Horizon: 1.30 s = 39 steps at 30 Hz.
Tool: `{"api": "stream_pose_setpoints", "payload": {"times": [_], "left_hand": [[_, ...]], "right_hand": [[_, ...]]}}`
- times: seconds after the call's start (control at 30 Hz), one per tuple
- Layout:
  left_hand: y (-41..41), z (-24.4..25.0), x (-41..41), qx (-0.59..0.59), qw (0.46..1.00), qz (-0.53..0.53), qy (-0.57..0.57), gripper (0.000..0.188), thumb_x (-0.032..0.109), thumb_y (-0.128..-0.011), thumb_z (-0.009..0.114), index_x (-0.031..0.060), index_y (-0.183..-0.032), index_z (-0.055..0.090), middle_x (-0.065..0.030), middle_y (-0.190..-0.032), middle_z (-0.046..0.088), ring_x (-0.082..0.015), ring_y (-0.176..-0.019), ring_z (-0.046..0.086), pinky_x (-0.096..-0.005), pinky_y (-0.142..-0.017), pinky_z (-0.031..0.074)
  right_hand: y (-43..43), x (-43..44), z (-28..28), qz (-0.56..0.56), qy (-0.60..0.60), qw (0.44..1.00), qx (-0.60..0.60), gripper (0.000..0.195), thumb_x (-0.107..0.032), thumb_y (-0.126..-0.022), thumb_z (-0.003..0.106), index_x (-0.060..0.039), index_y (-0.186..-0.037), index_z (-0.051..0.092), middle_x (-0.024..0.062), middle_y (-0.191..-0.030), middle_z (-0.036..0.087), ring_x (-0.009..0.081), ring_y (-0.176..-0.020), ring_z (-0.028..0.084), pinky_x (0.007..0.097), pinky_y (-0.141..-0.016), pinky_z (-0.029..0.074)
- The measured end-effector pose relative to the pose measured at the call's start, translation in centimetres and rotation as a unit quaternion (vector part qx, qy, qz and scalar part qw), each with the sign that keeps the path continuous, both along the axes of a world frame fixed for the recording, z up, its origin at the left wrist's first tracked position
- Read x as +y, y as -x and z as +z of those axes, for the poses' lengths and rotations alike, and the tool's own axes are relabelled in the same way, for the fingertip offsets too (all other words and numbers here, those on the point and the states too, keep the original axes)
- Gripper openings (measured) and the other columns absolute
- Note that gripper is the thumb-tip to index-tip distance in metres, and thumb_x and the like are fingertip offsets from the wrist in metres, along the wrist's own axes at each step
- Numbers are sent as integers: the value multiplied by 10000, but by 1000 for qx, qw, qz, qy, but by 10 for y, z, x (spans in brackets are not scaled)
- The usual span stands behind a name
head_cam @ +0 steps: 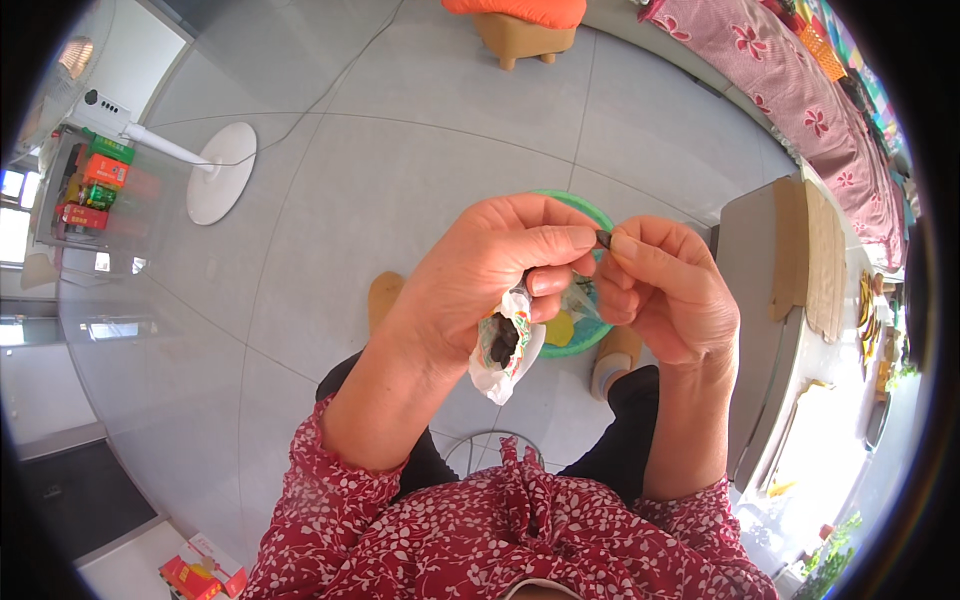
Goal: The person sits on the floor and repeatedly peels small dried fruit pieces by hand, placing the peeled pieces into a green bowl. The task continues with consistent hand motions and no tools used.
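Note:
My left hand [487,262] grips an opened white paper packet [501,382] with printed colours under its curled fingers. Dark, seed-like pieces [505,341] show through the packet's open mouth. Between the fingertips of both hands is one small dark seed-like piece [604,238]. My right hand [667,292] pinches its near end with thumb and forefinger, while the left thumb and forefinger meet the other end. Below the hands, a green plastic basin [579,349] stands on the floor, partly hidden; a yellow item [559,328] and clear plastic lie inside.
A white pedestal fan [221,172] stands at left, its cord crossing the tiles. Stacked boxes [105,172] are beside it. An orange-topped stool [525,34] is ahead. At right are a cabinet [750,255] bearing cardboard [821,262] and a pink-covered sofa [795,97].

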<state>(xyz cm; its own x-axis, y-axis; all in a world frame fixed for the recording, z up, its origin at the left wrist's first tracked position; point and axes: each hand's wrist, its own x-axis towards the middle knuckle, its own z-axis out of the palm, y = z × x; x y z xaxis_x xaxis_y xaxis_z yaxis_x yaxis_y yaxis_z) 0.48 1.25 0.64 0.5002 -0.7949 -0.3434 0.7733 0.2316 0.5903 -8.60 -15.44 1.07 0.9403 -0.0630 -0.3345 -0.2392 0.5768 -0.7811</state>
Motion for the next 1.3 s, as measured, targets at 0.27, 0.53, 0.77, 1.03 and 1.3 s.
{"api": "stream_pose_setpoints", "payload": {"times": [0.27,0.53,0.77,1.03,1.3], "left_hand": [[-2,-6,3,3,1000,-3,8,87,20,-910,568,-45,-947,612,-91,-779,612,-49,-538,502,-202,-436,422],[-1,-3,1,-83,992,-40,-81,118,80,-873,598,-32,-909,609,-55,-772,586,-41,-589,487,-203,-496,407],[1,-2,-2,-36,997,35,-62,97,59,-875,599,-16,-817,578,-4,-693,478,-25,-533,426,-186,-415,347],[-2,-7,2,-50,995,12,-82,129,88,-899,577,7,-800,565,8,-675,460,-23,-536,414,-192,-419,338],[1,-8,-3,-62,990,5,-125,170,107,-907,570,40,-753,540,13,-607,452,-42,-496,404,-200,-423,333]], "right_hand": [[-5,-2,-10,44,-150,988,18,175,-111,-899,596,10,-775,572,60,-677,548,143,-586,498,274,-537,384],[-3,-7,-15,51,19,999,3,168,-115,-920,589,-7,-797,556,38,-656,516,107,-524,422,256,-478,323],[-1,-13,-14,-29,310,950,-4,95,-93,-873,627,-2,-842,626,3,-662,580,65,-576,494,224,-544,385],[-2,0,-9,-101,544,833,-9,153,0,-851,632,15,-998,672,9,-821,666,83,-756,593,221,-700,477],[1,26,-20,-112,646,731,-190,139,21,-836,670,-2,-973,680,28,-803,640,91,-721,568,224,-681,466]]}}
